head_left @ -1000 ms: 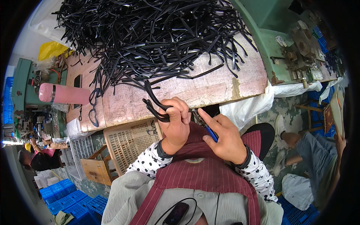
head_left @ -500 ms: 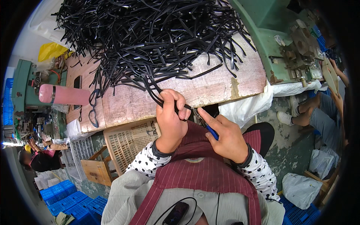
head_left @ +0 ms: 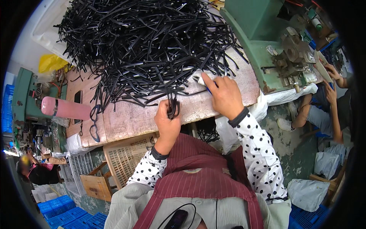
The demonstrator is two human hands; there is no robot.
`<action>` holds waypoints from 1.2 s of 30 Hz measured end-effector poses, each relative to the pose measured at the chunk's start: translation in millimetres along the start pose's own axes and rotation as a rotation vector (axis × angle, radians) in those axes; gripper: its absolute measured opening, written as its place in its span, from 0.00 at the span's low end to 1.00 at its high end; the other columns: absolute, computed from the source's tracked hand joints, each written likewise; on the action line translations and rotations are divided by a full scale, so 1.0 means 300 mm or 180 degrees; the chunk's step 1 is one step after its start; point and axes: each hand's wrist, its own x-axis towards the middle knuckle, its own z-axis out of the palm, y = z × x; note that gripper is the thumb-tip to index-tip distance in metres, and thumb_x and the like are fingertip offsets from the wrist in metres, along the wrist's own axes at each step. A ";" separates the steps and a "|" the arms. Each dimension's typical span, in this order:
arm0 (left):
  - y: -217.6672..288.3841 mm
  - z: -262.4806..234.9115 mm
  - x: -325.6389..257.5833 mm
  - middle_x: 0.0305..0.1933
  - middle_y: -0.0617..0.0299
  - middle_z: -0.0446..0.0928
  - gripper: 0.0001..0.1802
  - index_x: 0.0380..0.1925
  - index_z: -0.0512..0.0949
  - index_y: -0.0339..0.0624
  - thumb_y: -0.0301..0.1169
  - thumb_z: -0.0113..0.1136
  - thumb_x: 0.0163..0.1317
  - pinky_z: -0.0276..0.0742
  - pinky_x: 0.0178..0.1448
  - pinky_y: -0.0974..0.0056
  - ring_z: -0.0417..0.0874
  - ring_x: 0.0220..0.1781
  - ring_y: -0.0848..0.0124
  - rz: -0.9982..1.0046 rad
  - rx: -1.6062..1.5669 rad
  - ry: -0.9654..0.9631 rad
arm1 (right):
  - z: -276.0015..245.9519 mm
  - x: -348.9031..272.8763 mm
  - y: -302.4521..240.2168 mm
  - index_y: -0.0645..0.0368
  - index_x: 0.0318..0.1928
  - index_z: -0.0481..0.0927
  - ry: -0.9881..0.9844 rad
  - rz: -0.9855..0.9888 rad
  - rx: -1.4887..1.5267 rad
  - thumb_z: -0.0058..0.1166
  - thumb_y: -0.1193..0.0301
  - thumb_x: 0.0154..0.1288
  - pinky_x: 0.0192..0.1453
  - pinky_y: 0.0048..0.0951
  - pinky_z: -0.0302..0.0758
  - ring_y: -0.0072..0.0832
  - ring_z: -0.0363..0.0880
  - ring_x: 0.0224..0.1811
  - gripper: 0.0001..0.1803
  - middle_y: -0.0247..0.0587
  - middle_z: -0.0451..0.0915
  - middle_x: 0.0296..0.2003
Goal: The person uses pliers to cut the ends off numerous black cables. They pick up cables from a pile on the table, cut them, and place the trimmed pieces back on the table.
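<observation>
Left hand (head_left: 167, 124): grip clenched on a bundle of black strips (head_left: 173, 107), held upright at the table (head_left: 129, 120) edge.
Right hand (head_left: 225, 95): reaches into the strip pile (head_left: 145, 45), fingers around a blue tool (head_left: 207, 88); white piece at the fingertips.
Bottle (head_left: 65, 108): pink, lying at table left.

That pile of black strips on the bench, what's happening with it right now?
A person sits at a wooden workbench heaped with thin black strips. The left hand grips a small bunch of strips at the bench's near edge. The right hand reaches to the pile's edge, a blue tool partly hidden under it. A pink bottle lies at the left.
</observation>
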 end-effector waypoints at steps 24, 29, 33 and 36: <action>0.131 -0.054 0.036 0.26 0.68 0.67 0.18 0.39 0.70 0.47 0.49 0.41 0.76 0.63 0.24 0.72 0.62 0.19 0.80 -0.2001 -0.3943 -0.1429 | -0.238 -0.213 -0.204 0.45 0.67 0.72 -0.0379 0.0396 0.1509 0.64 0.75 0.50 0.43 0.39 0.68 0.39 0.71 0.38 0.39 0.40 0.73 0.38; 0.132 -0.056 0.037 0.22 0.68 0.66 0.20 0.33 0.68 0.47 0.50 0.41 0.75 0.61 0.22 0.73 0.61 0.17 0.80 -0.1859 -0.3936 -0.1596 | -0.230 -0.208 -0.245 0.38 0.65 0.74 -0.0424 -0.0018 0.0967 0.57 0.73 0.53 0.40 0.37 0.62 0.34 0.68 0.36 0.35 0.35 0.72 0.38; 0.144 -0.058 0.030 0.21 0.69 0.65 0.20 0.32 0.68 0.47 0.49 0.42 0.75 0.61 0.22 0.74 0.60 0.16 0.81 -0.1849 -0.3736 -0.1622 | -0.212 -0.209 -0.252 0.38 0.65 0.74 -0.0414 -0.0080 0.0801 0.54 0.74 0.55 0.40 0.36 0.60 0.33 0.67 0.35 0.34 0.35 0.71 0.37; 0.141 -0.056 0.030 0.21 0.69 0.65 0.20 0.32 0.68 0.47 0.50 0.42 0.75 0.60 0.22 0.74 0.60 0.17 0.81 -0.1827 -0.3615 -0.1651 | -0.207 -0.210 -0.252 0.37 0.65 0.74 -0.0387 -0.0090 0.0722 0.54 0.74 0.54 0.39 0.36 0.59 0.32 0.65 0.34 0.34 0.34 0.70 0.36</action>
